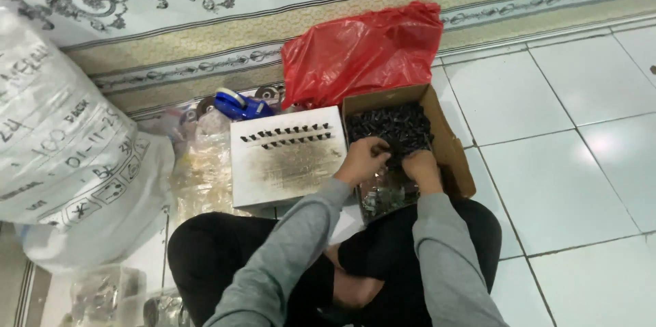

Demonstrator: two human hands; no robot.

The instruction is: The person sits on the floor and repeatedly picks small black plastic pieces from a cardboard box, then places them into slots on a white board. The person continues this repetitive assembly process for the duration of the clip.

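Cardboard box [451, 156] on floor [567, 163], full of small dark parts [389, 125]; left grip [362, 159] & right grip [420, 166] both clenched in parts. White board [287, 170] just beside box's left edge.

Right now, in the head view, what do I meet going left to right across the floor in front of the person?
Big white sack → clear plastic bags → white board with rows of small dark parts → left hand → right hand in the cardboard box → bare white tiles.
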